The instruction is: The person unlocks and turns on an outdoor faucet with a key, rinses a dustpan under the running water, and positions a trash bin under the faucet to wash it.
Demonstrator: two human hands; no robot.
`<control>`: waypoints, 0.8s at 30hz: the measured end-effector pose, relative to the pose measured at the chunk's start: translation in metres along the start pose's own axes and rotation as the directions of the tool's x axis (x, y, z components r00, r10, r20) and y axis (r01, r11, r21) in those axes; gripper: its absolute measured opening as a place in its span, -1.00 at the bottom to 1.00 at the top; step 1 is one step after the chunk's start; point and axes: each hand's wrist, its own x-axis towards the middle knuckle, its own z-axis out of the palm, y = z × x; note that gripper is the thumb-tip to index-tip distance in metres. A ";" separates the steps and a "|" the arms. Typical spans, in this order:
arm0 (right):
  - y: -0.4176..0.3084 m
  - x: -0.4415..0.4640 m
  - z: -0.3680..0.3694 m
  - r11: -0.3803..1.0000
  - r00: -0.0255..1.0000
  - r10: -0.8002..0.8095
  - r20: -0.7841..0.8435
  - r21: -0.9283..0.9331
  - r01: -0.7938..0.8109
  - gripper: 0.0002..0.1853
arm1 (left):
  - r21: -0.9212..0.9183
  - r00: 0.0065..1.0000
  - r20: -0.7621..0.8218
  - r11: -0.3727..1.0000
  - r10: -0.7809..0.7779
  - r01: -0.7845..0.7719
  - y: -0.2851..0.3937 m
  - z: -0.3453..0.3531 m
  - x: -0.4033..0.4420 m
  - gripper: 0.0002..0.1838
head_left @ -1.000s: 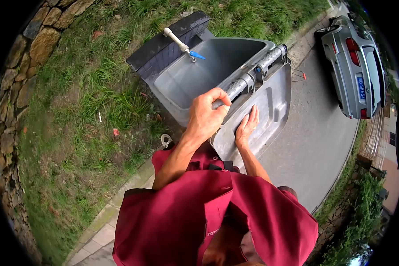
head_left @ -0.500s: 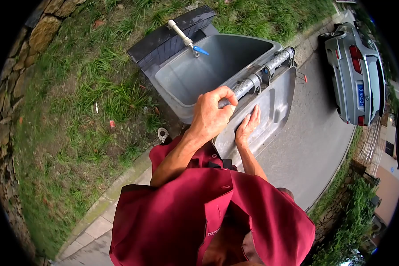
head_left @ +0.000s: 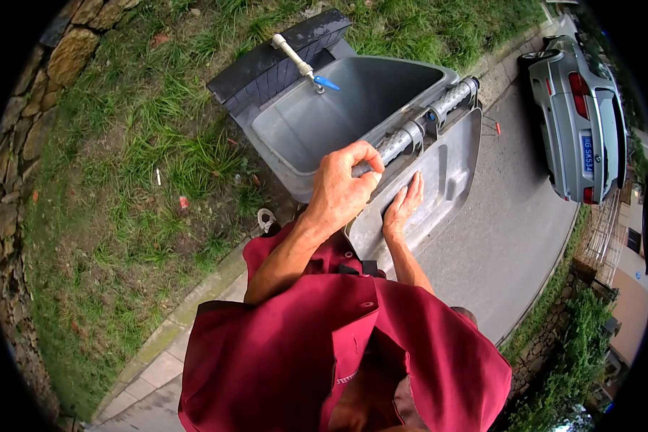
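Note:
A grey wheeled-type bin (head_left: 295, 126) stands open under a white tap pipe (head_left: 292, 55) with a blue lever (head_left: 326, 83). Along its near edge runs a grey ribbed handle bar (head_left: 450, 101). My left hand (head_left: 345, 183) has its fingers wrapped round the near end of that bar. On the opened lid (head_left: 446, 162), which hangs outside the bin, my right hand (head_left: 403, 206) lies flat with its fingers stretched out. The inside of the bin shows grey walls; part of its bottom is in shadow.
Behind the bin is a dark block (head_left: 266, 61). Grass (head_left: 122, 187) and a stone wall (head_left: 68, 57) lie on the left, with a kerb (head_left: 183, 309) below. A silver car (head_left: 572, 122) stands on the road (head_left: 497, 223) at the right.
The view has shifted slightly, so the bin and car appear a little further right than one second ago. Both hands keep their places on the bar and lid.

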 end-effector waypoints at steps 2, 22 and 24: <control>0.000 0.000 0.000 1.000 1.000 0.002 -0.001 0.001 -0.002 -0.48 | 0.010 1.000 -0.002 1.000 0.015 -0.015 0.000 0.000 0.000 -0.93; -0.002 -0.001 -0.001 1.000 1.000 0.008 0.001 -0.016 -0.008 -0.48 | 0.010 1.000 0.003 1.000 0.025 -0.025 -0.001 0.000 0.001 -0.93; -0.001 -0.001 0.000 1.000 1.000 0.011 0.002 -0.012 -0.011 -0.48 | 0.009 1.000 0.002 1.000 0.019 -0.019 0.000 0.000 0.000 -0.93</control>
